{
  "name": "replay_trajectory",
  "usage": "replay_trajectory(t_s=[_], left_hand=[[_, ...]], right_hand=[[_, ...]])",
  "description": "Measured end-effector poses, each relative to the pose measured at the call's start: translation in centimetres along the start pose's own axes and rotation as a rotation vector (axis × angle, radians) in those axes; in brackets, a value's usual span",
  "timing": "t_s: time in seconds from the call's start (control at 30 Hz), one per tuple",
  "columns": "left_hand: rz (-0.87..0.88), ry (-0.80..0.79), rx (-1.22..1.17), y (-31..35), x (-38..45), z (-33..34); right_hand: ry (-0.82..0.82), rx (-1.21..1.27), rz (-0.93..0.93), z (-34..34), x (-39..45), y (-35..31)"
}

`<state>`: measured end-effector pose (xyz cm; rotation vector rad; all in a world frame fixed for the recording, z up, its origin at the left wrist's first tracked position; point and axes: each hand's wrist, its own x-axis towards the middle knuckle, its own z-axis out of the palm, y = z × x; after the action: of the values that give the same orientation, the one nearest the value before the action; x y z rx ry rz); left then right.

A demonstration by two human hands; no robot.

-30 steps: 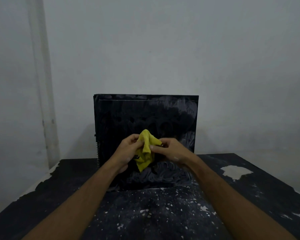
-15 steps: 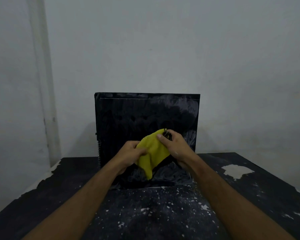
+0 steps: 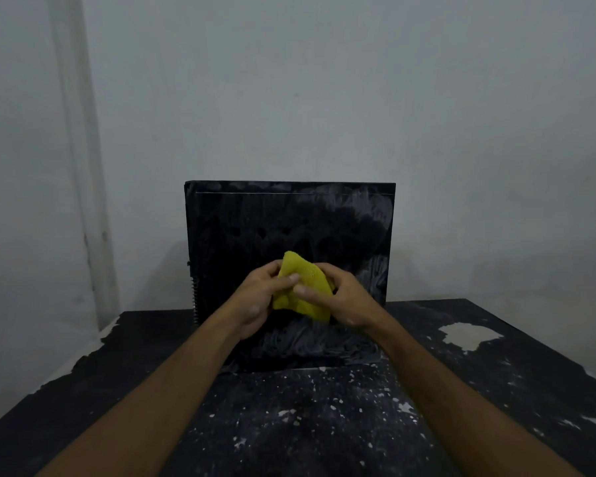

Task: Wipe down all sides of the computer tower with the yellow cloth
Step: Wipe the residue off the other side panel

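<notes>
Cloth (image 3: pixel 303 287): yellow, nubby knit. Tower (image 3: pixel 289 222) panel: black, semi-gloss, dust-smeared. Bench (image 3: pixel 496 390): matt black, chipped, white-flecked.

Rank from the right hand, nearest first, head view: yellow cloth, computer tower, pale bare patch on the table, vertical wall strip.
From the right hand:
1. yellow cloth: gripped by it, shared with the left hand.
2. computer tower: directly behind the hand.
3. pale bare patch: on the table, out to the right.
4. vertical wall strip: far left, on the wall.
</notes>
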<state>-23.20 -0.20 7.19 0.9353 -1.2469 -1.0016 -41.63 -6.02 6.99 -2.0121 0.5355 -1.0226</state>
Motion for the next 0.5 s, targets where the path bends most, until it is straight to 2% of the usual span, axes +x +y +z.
replay_trajectory(t_s=[0.03,0.13,0.2,0.37,0.43,0.5], left_hand=[[0.033,0.02,0.023,0.01,0.04,0.06],[0.123,0.148,0.121,0.0,0.25,-0.28],[0.134,0.196,0.098,0.05,0.22,-0.67],[0.181,0.205,0.082,-0.15,-0.29,-0.34],[0.2,0.25,0.09,-0.03,-0.35,-0.38],[0.267,0.277,0.195,0.17,-0.24,-0.75]], right_hand=[[-0.016,-0.005,0.001,-0.06,0.12,0.16],[0.09,0.038,-0.007,-0.05,0.59,0.77],[0.145,0.168,0.015,0.12,0.62,0.75],[0.161,0.542,0.09,0.5,0.58,0.0],[0.254,0.588,0.105,0.59,0.75,-0.06],[0.403,0.532,0.127,0.33,0.94,0.3]])
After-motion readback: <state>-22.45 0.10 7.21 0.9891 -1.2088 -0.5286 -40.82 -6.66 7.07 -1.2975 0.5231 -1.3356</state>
